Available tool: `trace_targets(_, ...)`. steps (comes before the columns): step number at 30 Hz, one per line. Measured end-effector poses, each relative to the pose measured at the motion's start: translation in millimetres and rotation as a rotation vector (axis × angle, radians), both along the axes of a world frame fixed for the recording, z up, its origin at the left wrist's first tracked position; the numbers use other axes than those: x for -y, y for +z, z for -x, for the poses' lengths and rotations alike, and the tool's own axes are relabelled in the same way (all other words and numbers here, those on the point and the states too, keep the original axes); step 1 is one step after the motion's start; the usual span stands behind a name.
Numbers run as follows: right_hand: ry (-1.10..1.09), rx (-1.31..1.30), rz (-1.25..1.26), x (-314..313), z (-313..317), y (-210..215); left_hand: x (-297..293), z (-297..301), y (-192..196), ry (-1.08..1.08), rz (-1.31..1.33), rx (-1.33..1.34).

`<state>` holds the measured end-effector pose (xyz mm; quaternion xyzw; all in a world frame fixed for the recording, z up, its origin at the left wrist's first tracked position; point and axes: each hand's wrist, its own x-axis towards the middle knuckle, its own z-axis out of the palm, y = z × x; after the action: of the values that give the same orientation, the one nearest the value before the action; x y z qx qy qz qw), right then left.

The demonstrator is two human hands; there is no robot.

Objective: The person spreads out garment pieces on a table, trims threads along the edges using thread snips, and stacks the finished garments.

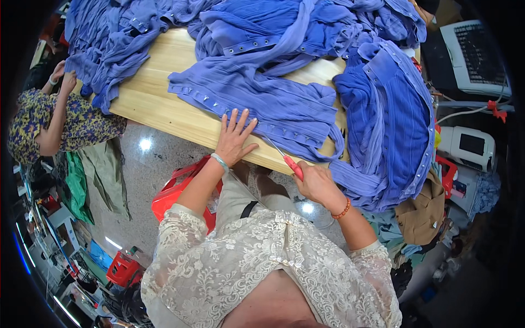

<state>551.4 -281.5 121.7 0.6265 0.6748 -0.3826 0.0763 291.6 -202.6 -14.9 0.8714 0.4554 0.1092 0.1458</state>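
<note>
Speckled workshop floor (136,186) spreads out behind and below both grips, with a big pale wooden worktop (167,54) in front of them. Blue-violet garments take up loads of it: one pile (273,27) well beyond the left grip, another (109,44) off to its far left where a co-worker (71,123) has hold of the cloth, and a darker heap (385,120) just past the right grip, sagging over the edge.

Main piece is the garment (268,98) lying flat under and beyond the left grip (234,141). I'd guess it's light, soft and floppy, not slippery or fragile, though thin enough to snag. Best place to take hold is probably the firmer front strip, since the ribbed body would just stretch and bunch. Looks-wise it's a washed-out blue-violet, crinkly, sleeve and hem a bit rumpled.

As for the hands, the left grip is spread wide, fingertips on the strip, not pinching anything I can see. The right grip (320,186) is wrapped round a red-handled tool (293,167), thin metal shaft aimed at the strip. Can't tell if the tip touches. Smallest bits: shiny metal fasteners (215,103) dotted along that strip, left of and beyond the left grip.
</note>
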Motion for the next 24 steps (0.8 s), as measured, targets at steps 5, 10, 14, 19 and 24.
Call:
trace_targets(5, 0.003, -0.122, -0.141, -16, 28, 7, -2, 1, 1, 0.0, -0.012, -0.003)
trace_targets(10, -0.03, -0.054, -0.028, -3, 1, 5, -2, 2, -6, -0.011, -0.022, -0.001)
trace_targets(14, -0.032, -0.096, -0.038, 13, 0, 10, -2, 3, -2, -0.017, -0.02, -0.021)
trace_targets(19, -0.063, -0.092, -0.069, 4, 12, 10, -2, -2, -1, -0.01, -0.013, -0.004)
trace_targets(24, -0.18, 0.026, -0.021, 17, -13, 8, -3, -1, -1, -0.025, -0.021, -0.027)
